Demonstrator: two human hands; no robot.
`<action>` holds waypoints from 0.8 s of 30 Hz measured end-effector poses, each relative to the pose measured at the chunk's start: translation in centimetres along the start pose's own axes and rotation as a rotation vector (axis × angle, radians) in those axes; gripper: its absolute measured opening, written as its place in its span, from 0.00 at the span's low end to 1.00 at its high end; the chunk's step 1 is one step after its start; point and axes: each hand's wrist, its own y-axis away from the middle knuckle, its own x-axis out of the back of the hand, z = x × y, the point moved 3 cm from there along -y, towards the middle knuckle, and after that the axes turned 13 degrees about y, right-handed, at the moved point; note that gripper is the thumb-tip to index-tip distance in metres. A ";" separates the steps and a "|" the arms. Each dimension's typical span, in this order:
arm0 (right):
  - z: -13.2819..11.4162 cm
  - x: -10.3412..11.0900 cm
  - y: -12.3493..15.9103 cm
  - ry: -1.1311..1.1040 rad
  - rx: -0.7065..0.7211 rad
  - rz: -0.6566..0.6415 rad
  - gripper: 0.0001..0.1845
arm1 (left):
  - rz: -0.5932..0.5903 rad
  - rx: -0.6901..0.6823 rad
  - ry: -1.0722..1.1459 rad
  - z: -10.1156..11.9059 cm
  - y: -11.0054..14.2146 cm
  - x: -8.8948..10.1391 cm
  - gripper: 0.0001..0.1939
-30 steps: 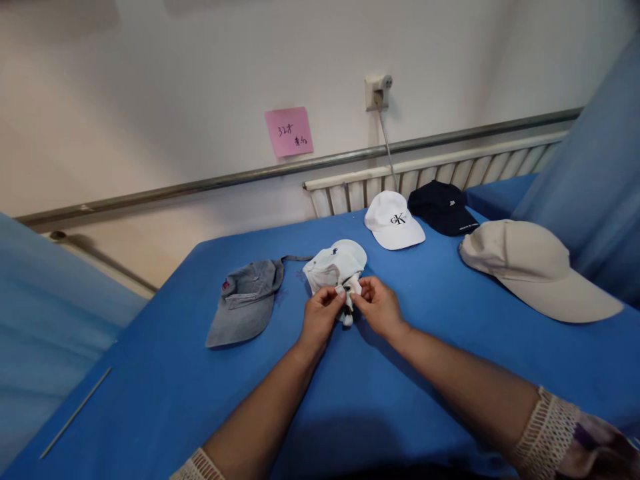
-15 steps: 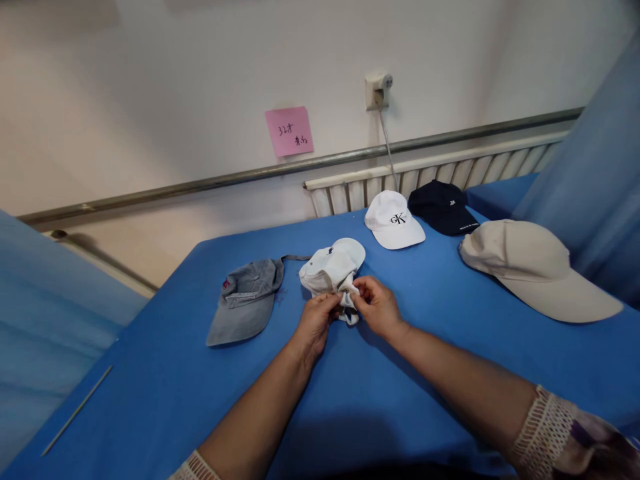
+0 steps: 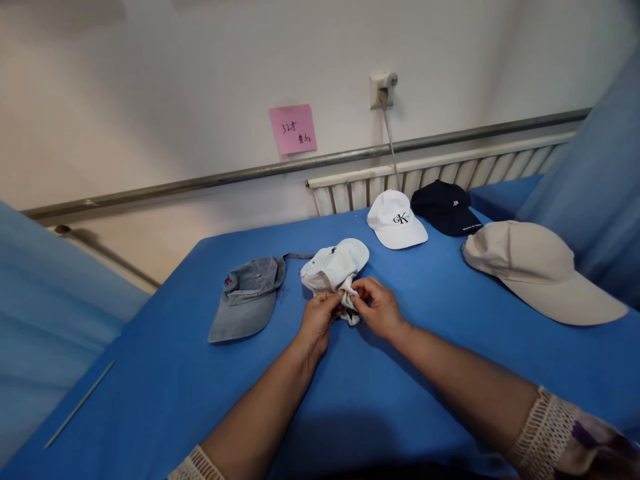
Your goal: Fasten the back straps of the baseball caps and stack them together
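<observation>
A small white cap (image 3: 335, 267) lies crumpled on the blue tabletop (image 3: 380, 400), its brim pointing away from me. My left hand (image 3: 318, 321) and my right hand (image 3: 380, 308) meet at its near edge. Both pinch the white back strap (image 3: 350, 303) of the cap between thumb and fingers. The strap's end hangs down between the two hands.
A grey denim cap (image 3: 247, 297) lies left of the white one. A white cap with a black logo (image 3: 396, 219), a black cap (image 3: 445, 207) and a large beige cap (image 3: 537, 270) lie to the right. A radiator (image 3: 450, 172) and a pink note (image 3: 293, 129) are on the wall.
My hands have drawn the strap slightly toward the cap, and the cap has shifted and bunched a little. The view moved slightly right.
</observation>
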 end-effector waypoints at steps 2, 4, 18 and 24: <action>0.1 0.0 0.0 -0.002 -0.004 0.001 0.06 | -0.014 -0.001 -0.005 0.1 0.2 0.0 0.15; 0.2 -0.1 0.0 -0.008 -0.008 0.001 0.06 | -0.033 0.003 -0.008 0.2 0.4 -0.1 0.13; -0.8 0.1 0.3 -0.038 0.032 -0.070 0.07 | -0.001 0.066 0.099 0.5 0.9 -0.6 0.05; -0.8 -0.1 0.4 -0.125 -0.039 -0.070 0.07 | 0.050 0.052 0.111 0.5 1.2 -0.6 0.06</action>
